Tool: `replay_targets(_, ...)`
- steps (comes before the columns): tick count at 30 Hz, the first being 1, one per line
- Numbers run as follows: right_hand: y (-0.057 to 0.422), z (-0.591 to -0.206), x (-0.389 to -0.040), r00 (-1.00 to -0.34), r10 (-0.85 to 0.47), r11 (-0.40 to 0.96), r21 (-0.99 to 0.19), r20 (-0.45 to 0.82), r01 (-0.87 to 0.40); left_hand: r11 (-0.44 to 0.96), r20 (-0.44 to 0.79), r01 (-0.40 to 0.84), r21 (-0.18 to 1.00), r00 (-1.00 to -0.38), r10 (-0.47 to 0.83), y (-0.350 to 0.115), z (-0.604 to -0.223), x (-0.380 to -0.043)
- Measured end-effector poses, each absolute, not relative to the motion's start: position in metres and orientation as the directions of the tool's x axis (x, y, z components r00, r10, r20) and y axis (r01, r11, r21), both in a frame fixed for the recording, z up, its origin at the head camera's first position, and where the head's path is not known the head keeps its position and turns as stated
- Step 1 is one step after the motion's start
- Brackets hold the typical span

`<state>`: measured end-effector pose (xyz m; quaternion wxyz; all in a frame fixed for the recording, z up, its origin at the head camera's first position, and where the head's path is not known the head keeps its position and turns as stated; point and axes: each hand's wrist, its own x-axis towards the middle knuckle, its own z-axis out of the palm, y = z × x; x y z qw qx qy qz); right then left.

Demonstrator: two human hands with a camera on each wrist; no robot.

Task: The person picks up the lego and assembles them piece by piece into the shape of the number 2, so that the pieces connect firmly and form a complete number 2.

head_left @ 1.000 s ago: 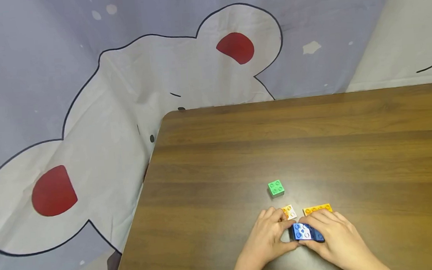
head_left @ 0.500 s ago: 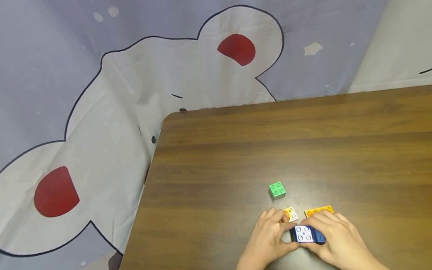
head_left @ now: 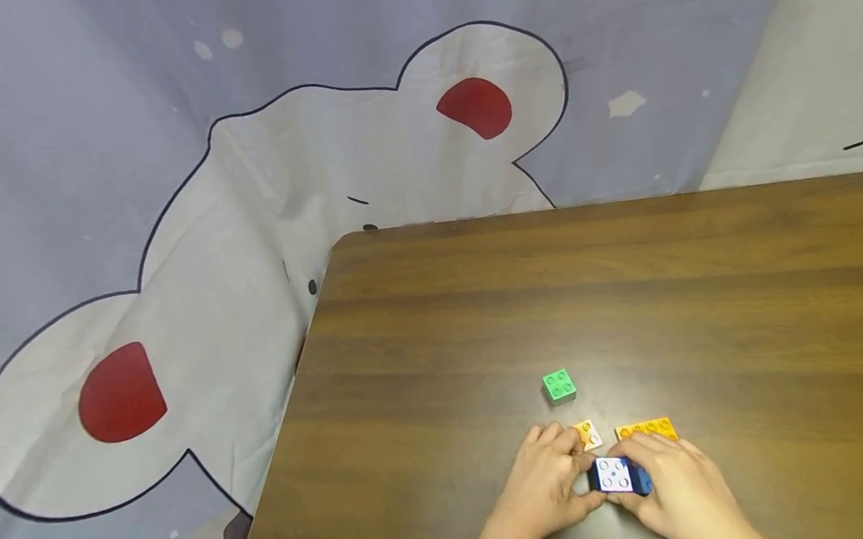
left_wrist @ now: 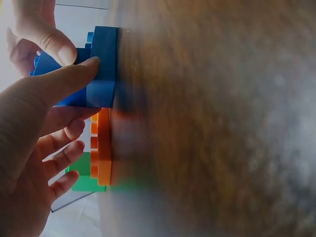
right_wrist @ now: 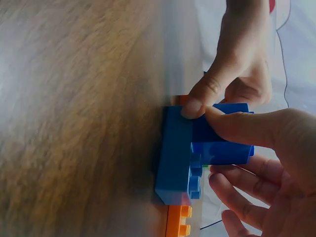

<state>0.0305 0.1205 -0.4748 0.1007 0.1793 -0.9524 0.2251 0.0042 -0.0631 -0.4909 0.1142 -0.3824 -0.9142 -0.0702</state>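
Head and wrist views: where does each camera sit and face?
Head: on the head, facing forward and down at the brown wood-grain table; left hand, right hand show.
Left wrist: on that wrist, facing stacked blue plastic bricks; both hands show.
Right wrist: on that wrist, facing the same bricks; both hands show.
Wrist views share the bricks.

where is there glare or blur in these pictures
Head view: pale sheen on the table near the green block, and the upper blue block whitened on top by glare; left wrist view: table smeared and soft, the lower blue block clearer; right wrist view: table blurred, with a whitish patch at the left edge.
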Motion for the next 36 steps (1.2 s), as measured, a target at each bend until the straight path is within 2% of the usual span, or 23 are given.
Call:
replay_targets(16,0.125,-0.477,0.039,-0.895,-0.337,0.835,-0.347,0.292,-0.427,0.717,0.237,0.688,0.110,-0.719,0.653,-0.061,-0.494,0.014)
replay_targets(23,0.124,-0.478,0.032,-0.875,-0.333,0.814,-0.362,0.351,-0.455,0.741,0.233,0.657,0.139,-0.749,0.621,-0.062,-0.493,0.010)
replay_targets(31,0.122,-0.481,0.031,-0.886,-0.294,0.813,-0.394,0.359,-0.430,0.735,0.262,0.663,0.141,-0.741,0.618,-0.065,-0.494,0.008)
replay_targets(36,0.122,-0.483,0.036,-0.913,-0.253,0.816,-0.436,0.321,-0.380,0.725,0.258,0.670,0.159,-0.737,0.625,-0.064,-0.496,0.010)
